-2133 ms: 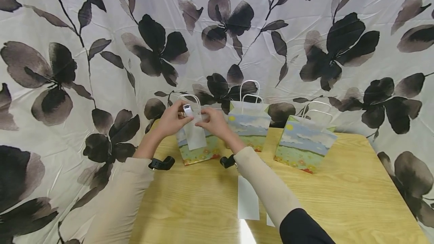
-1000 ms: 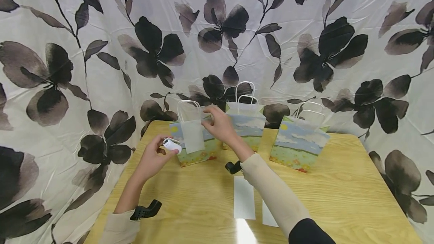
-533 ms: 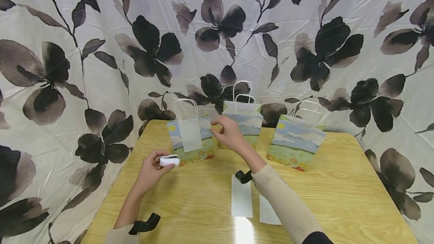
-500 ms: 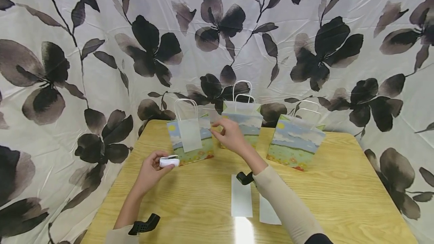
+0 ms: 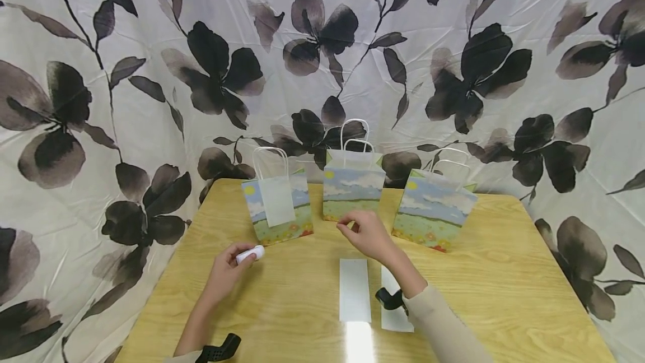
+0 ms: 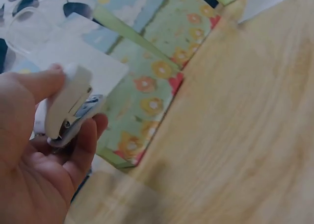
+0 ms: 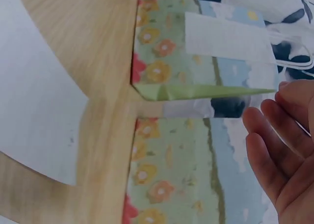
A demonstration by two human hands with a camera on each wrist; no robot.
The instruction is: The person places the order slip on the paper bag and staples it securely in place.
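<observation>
In the head view my left hand [image 5: 224, 273] holds a small white stapler [image 5: 249, 254] over the table's left side. The left wrist view shows the stapler [image 6: 66, 104] between thumb and fingers, its metal jaws apart. My right hand [image 5: 369, 235] hovers in front of the middle bag [image 5: 354, 186], fingers loosely bent; nothing shows in them in the right wrist view. A white paper strip [image 5: 277, 200] hangs on the front of the left paper bag [image 5: 299, 212], just below its handle. Two more white strips [image 5: 355, 290] lie on the table near my right forearm.
A third landscape-printed bag [image 5: 433, 212] with white handles stands at the right. All three bags stand toward the back of the wooden table [image 5: 524, 296], before a floral curtain [image 5: 383, 88]. The second loose strip [image 5: 395, 318] lies partly under my right wrist camera.
Both hands have drawn back from the left bag: the left down and left with the stapler, the right down and rightward. The paper strip stays on the bag.
</observation>
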